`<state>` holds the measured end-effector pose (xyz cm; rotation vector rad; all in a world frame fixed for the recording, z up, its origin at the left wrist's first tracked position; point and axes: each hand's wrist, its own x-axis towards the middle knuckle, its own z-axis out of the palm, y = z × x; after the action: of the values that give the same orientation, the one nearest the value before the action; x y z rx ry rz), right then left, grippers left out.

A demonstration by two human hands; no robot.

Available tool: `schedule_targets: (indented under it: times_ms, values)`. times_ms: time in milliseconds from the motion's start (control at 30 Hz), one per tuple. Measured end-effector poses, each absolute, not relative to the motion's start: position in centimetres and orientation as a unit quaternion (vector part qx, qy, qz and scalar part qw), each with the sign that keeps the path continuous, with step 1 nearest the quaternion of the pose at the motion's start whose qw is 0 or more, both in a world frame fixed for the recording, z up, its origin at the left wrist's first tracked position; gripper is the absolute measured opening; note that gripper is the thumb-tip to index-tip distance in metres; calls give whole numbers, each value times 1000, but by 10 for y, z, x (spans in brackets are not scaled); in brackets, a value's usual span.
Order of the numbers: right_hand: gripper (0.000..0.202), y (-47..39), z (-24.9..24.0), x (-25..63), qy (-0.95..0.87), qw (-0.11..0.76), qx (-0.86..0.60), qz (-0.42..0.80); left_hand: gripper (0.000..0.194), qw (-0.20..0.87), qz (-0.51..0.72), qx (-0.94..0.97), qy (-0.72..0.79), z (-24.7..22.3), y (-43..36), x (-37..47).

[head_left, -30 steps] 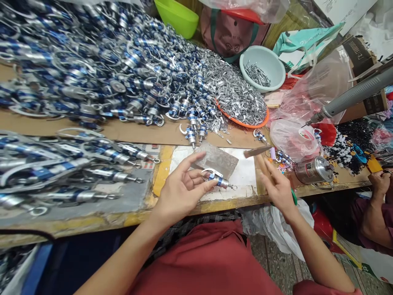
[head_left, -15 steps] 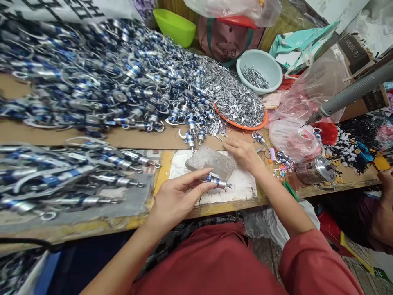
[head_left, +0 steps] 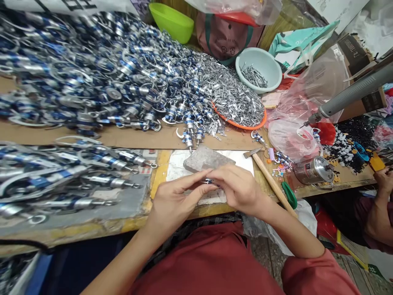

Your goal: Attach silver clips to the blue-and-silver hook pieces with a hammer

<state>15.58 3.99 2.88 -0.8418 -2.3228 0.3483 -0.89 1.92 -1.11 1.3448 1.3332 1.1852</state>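
Observation:
Between the thumb and fingers of my left hand (head_left: 176, 200) is a small blue-and-silver metal keychain (head_left: 209, 180), mostly covered by the fingers. My right hand (head_left: 241, 190) is closed and meets it at the fingertips; whatever those fingers pinch is hidden. Just beyond both hands lies a grey stone block (head_left: 208, 157) on a white sheet (head_left: 176, 170). A hammer (head_left: 270, 178) with a wooden handle rests to the right of my right hand, its head toward the back. A few loose keychains (head_left: 188, 139) lie behind the stone.
Heaped keychains (head_left: 123, 78) cover the back left, with more in front (head_left: 92, 176). An orange-rimmed tray (head_left: 242, 126) of small metal links and a pale blue bowl (head_left: 274, 78) of pins stand behind. At right are an electric screwdriver (head_left: 346, 96), a metal canister (head_left: 316, 170) and another person's hand (head_left: 383, 180).
My right hand has come back from the far edge of the stone to the keychain in my left hand. The hammer, hidden under the right arm before, now shows.

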Motion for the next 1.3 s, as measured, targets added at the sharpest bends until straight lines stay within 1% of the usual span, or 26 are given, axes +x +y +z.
schedule_targets:
  times_ms: [100,200,300,367,433,500,600,667,767,900,1000,1100,1233,1300]
  values:
    - [20,37,23,156,-864,348,-327,158,24,435,482,546,529,-9,19,-9]
    - [18,38,18,159,-860,365,-323,152,27,388,525,565,504,-9,19,-9]
    - [18,33,16,160,-845,391,-330,154,21,367,555,581,469,-8,19,-8]
    - [16,28,16,159,-819,418,-354,170,16,397,549,576,457,-6,19,-7]
    - [14,22,14,159,-787,442,-387,187,12,455,536,541,462,-4,18,-6]
    - [16,18,11,160,-778,453,-392,188,9,519,526,482,470,-2,17,-6]
    - [26,15,2,165,-816,441,-351,124,9,586,521,406,469,2,16,-5]
    - [25,15,-3,170,-839,429,-329,66,7,601,515,392,469,3,16,-5]
    - [22,16,-5,175,-862,417,-287,11,4,586,507,421,473,6,15,-7]
    - [20,19,3,177,-889,384,-248,-17,2,519,500,491,490,10,15,-11]
    - [24,20,8,176,-885,384,-264,1,5,495,486,526,491,13,16,-14]
    - [26,21,10,172,-873,387,-292,47,8,532,479,502,486,14,17,-14]
    - [12,19,12,167,-847,408,-327,99,15,573,471,449,498,11,15,-9]
    - [9,19,14,164,-824,425,-348,137,22,588,471,420,506,8,13,-6]
